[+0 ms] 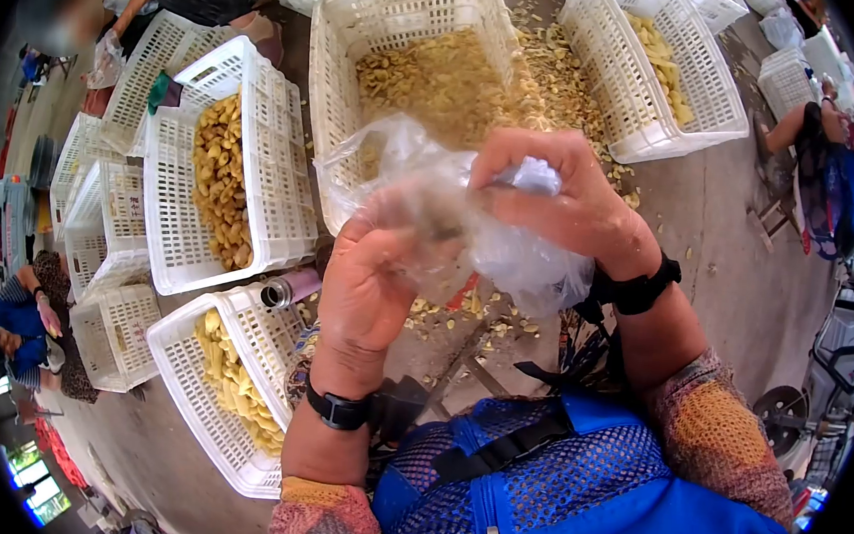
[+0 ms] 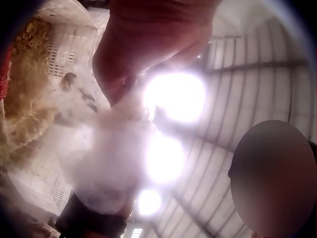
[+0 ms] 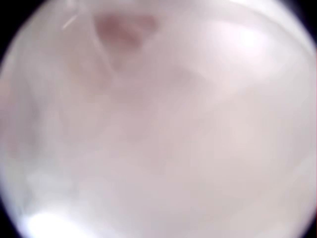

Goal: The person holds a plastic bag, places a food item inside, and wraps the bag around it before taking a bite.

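A clear plastic bag (image 1: 523, 260) hangs between the two hands, crumpled and partly blurred. The right hand (image 1: 563, 192) pinches a bunched part of it with curled fingers. On the other side, the left hand (image 1: 376, 273) has its fingers curled at the bag, its fingertips partly covered by the film. In the left wrist view, the left hand (image 2: 148, 44) is at the top with the whitish bag (image 2: 104, 158) below it. The bag (image 3: 158, 134) fills the right wrist view and hides the right hand's work.
Beyond the hands stands a large white crate (image 1: 326, 88) with yellowish slices. Crates of brown roots (image 1: 223, 186) and of pale peeled pieces (image 1: 232, 382) stand at the left, another crate (image 1: 706, 98) at the upper right. A bottle (image 1: 290, 288) lies near the left hand. Scraps litter the floor; people sit around.
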{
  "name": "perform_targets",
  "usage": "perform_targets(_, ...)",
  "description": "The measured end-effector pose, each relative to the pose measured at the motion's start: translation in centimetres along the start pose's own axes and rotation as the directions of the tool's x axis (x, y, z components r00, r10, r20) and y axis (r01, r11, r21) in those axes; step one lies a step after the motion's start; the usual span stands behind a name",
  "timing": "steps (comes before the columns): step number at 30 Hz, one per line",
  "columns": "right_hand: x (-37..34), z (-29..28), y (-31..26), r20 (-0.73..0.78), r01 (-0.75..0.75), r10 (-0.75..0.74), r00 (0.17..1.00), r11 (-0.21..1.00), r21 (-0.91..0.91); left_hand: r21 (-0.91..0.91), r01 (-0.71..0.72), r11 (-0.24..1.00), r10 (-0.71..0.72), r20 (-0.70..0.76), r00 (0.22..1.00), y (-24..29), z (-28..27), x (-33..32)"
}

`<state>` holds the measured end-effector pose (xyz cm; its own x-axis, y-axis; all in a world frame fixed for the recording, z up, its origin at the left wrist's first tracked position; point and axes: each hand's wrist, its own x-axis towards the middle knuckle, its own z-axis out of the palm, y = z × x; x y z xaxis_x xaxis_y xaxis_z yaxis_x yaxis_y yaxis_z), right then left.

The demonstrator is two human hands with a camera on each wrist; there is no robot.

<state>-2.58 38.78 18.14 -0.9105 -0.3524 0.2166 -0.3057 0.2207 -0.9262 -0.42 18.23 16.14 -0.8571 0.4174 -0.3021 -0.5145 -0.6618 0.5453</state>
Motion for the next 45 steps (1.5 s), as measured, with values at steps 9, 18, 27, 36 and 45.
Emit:
perform_targets(9, 0.0, 1.7, 0.4, 0.058, 0.153, -0.146, 0.988, 0.98, -0.128, 0.206, -0.042, 0.978, 0.056, -0.06, 0.997, -0.7, 0.6, 0.4)
perform_targets(18, -0.2, 1.8, 0.6, 0.002, 0.082, -0.082, 0.997, 0.995, -0.05, 0.105, -0.045, 0.993, 0.051, -0.06, 0.997, -0.9, -0.4, 0.4)
perform_targets(27, -0.1, 2.1, -0.1, 0.08, 0.099, -0.093, 0.992, 0.992, -0.073, 0.149, -0.053, 0.987, 0.064, -0.074, 0.995, -0.9, -0.6, 0.6)
perform_targets(36, -0.3, 0.0, -0.5, -0.073, -0.072, 0.084, 0.994, 0.987, 0.146, -0.074, 0.03, 0.997, -0.03, 0.007, 1.0, 0.1, 0.4, 0.0)
perform_targets(45, -0.7, -1.3, -0.6, -0.067, -0.135, 0.151, 0.986, 0.97, 0.201, 0.043, 0.064, 0.997, -0.062, -0.054, 0.997, 0.0, 0.2, -0.1)
